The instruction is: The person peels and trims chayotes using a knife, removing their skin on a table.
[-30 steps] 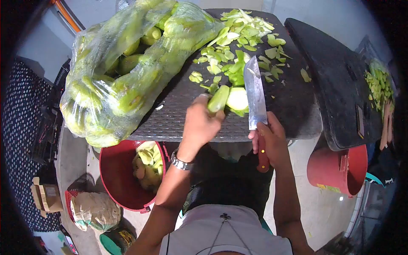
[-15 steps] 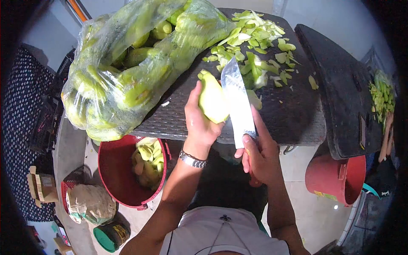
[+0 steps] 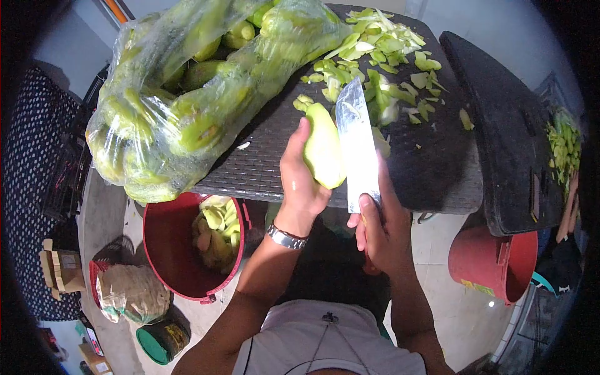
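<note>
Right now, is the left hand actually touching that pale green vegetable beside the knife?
Touching. The head view shows the left hand holding the pale green vegetable, with the thumb pressed along its side.

A dark table carries green peelings and a filled bag.

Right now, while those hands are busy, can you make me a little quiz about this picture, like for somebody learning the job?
1. What tool does the right grip hold?

2. True or false: the left grip holds a pale green vegetable.

3. Where does the clear plastic bag rest?
a) inside a red bucket
b) on the dark table
c) on the person's lap

Key: 1. A knife. 2. True. 3. b.
</note>
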Motion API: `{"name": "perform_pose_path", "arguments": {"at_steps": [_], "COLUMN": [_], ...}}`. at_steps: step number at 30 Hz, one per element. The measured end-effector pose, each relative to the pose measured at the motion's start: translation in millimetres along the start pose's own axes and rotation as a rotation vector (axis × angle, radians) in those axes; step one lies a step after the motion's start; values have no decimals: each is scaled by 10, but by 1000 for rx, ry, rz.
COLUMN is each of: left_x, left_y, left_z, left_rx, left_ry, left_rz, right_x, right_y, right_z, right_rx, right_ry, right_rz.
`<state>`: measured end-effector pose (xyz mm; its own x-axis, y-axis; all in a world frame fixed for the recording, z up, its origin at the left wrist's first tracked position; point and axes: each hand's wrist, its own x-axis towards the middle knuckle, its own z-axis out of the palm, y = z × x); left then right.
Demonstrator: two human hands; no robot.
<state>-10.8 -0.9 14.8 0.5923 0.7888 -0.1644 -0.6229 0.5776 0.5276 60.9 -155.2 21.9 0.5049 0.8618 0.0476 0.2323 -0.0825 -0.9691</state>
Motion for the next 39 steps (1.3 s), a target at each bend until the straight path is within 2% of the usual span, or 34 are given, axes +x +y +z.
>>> {"name": "perform_pose_path", "arguments": {"at_steps": [8,12,16,19,22,25,26,29,32,39], "left_x": [5,82,-70,-14,66,-83,-140,-88,-9,31], "left_y": [-18,60,-116,-99,-150,-111,-104,-178,-132,-165], "left_z": [-26,29,21,-89,-117,7,88,-53,-87,-59], "left_rx": [39,-2,128,79,174,104,103,196,96,100], "left_ry": [-24,-54,-39,-135,16,-15,-21,38,39,60], "left_rz": [-38,-92,-84,-147,-34,-6,62,107,71,3], "right_x": [38,-75,78,64,21,33,68,90,45,57], "right_y": [-138,4,7,63,21,-13,-15,12,-43,-28], "right_z": [36,116,113,92,112,116,110,138,119,119], "right_rx": [7,35,127,127,106,126,142,162,146,160], "right_ry": [-39,-46,1,-40,-16,-16,-22,-28,-90,-96], "right_rz": [52,-18,-29,2,29,44,38,3,107,98]}}
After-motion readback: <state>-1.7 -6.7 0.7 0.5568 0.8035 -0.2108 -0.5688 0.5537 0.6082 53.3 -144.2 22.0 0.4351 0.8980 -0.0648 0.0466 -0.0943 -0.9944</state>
